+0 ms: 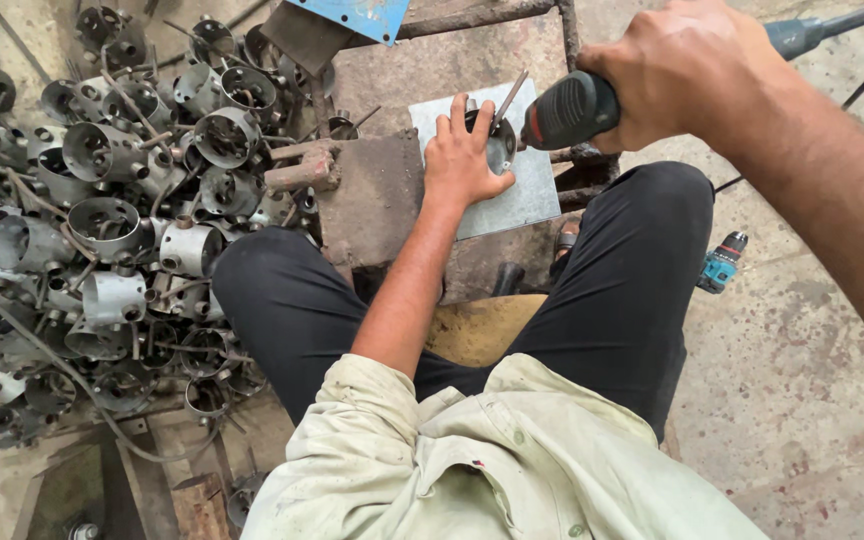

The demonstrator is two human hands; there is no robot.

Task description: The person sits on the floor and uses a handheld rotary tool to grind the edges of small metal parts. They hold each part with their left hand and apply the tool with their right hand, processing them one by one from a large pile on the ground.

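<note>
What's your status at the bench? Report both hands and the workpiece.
Left hand pressing small round metal part onto grey plate. Right hand gripping power tool, tip at part. Pile of metal cups clear, to the left.

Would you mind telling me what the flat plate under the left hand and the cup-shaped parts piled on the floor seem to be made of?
The flat plate looks like bare sheet metal, perhaps galvanised steel: pale grey, smooth, dull sheen. The left hand presses a small round part on it. The cup-shaped parts look like thin steel with a grey, slightly shiny finish, some darkened; whether that is plating or grime I cannot tell.
</note>
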